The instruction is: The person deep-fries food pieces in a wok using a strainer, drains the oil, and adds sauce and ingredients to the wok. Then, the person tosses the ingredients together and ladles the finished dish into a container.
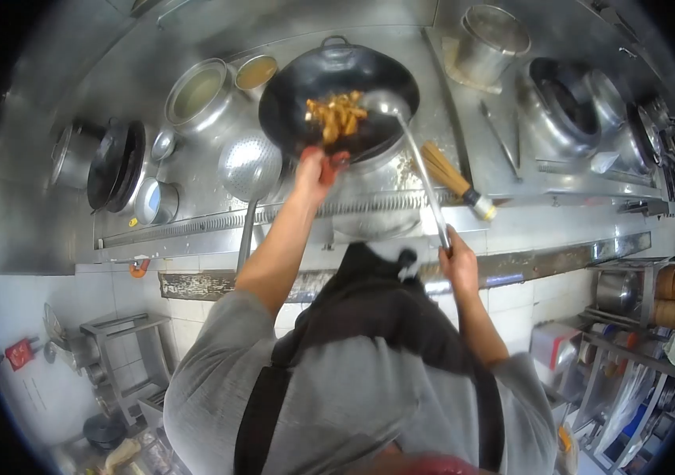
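A large black wok [290, 87] sits on the stove with browned chunks of food [337, 115] in its middle. My left hand [316, 176] is closed at the wok's near edge, around a red cloth [336, 164]; the handle under it is hidden. My right hand [459, 261] grips the end of a long-handled ladle [426, 178]. The ladle's bowl is inside the wok, at the right of the food. Left of the wok lies a perforated skimmer [249, 165], its handle pointing toward me.
A bamboo brush [456, 180] lies right of the wok. Left of it stand a pot of pale liquid [197, 93] and a smaller container of brown liquid [257, 73]. A tall pot [489, 49] is at the back right, more woks [563, 107] further right. A slotted drain [219, 224] runs along the front.
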A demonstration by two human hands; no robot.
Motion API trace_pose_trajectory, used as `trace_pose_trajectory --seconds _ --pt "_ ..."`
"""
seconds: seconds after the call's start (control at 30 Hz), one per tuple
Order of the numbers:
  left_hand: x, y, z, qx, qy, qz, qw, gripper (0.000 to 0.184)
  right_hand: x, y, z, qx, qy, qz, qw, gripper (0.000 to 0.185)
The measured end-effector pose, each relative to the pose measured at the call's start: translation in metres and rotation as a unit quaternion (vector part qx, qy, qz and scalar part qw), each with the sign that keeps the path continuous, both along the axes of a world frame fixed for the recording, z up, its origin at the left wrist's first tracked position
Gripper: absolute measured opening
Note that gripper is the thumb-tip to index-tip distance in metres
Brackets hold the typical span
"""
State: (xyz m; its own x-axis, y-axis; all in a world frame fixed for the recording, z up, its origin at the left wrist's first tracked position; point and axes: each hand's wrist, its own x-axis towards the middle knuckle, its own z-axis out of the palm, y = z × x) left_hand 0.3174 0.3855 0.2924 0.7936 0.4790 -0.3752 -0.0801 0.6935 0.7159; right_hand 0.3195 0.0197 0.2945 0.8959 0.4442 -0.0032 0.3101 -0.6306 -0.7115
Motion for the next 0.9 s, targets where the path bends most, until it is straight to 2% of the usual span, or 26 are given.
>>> trace_pose_trajectory --seconds 0.07,0.2,0.27,0.37,0.43,0.5,0.6,0.67,0.7,0.73,0.8,0.83,0.9 --pt "0.007 0.008 -0.016 0.002 0.017 -0.003 1.0 0.01 0.014 0.002 -0.022 -0.082 -0.078 0.04 0.993 0.047" --pt "0.018 0.027 -0.032 0.015 0.057 -0.044 0.997 0.008 0.016 -0.001 -0.028 -0.122 -0.046 0.06 0.99 0.048" --pt "0.021 0.023 -0.036 0.008 0.043 -0.026 0.999 0.008 0.014 -0.011 -0.029 -0.092 -0.045 0.089 0.991 0.05" --pt "0.023 0.019 -0.017 -0.006 0.048 0.001 0.999 0.008 0.005 -0.019 -0.015 -0.124 -0.034 0.09 0.988 0.052" --pt "0.021 0.02 -0.018 -0.023 0.066 0.01 0.997 0.008 0.007 -0.021 -0.01 -0.126 -0.048 0.091 0.987 0.051" --pt "0.025 0.028 -0.035 -0.013 0.023 -0.017 0.999 0.011 0.01 -0.022 -0.001 -0.143 -0.081 0.094 0.982 0.047" --pt "0.024 0.023 -0.039 -0.009 0.06 0.032 0.998 0.014 0.023 -0.022 0.039 -0.121 -0.114 0.121 0.979 0.044" --pt "-0.002 -0.002 0.0 0.0 0.086 0.028 0.996 0.015 0.023 -0.022 0.097 -0.172 -0.139 0.142 0.965 0.043" --pt "-0.026 -0.022 0.016 -0.009 0.053 0.051 0.997 0.016 0.024 -0.028 0.122 -0.209 -0.146 0.15 0.955 0.042" --pt "-0.041 -0.032 0.029 -0.018 0.023 0.075 0.997 0.016 0.025 -0.034 0.139 -0.188 -0.131 0.149 0.962 0.039" --pt "-0.055 -0.032 0.052 -0.021 0.038 0.058 0.997 0.017 0.032 -0.037 0.164 -0.168 -0.12 0.172 0.963 0.036" --pt "-0.064 -0.034 0.055 -0.025 0.045 0.037 0.998 0.017 0.035 -0.031 0.172 -0.175 -0.08 0.171 0.966 0.036" --pt "-0.038 -0.016 0.033 -0.032 -0.001 0.062 0.998 0.013 0.051 -0.006 0.172 -0.161 -0.005 0.17 0.972 0.035"
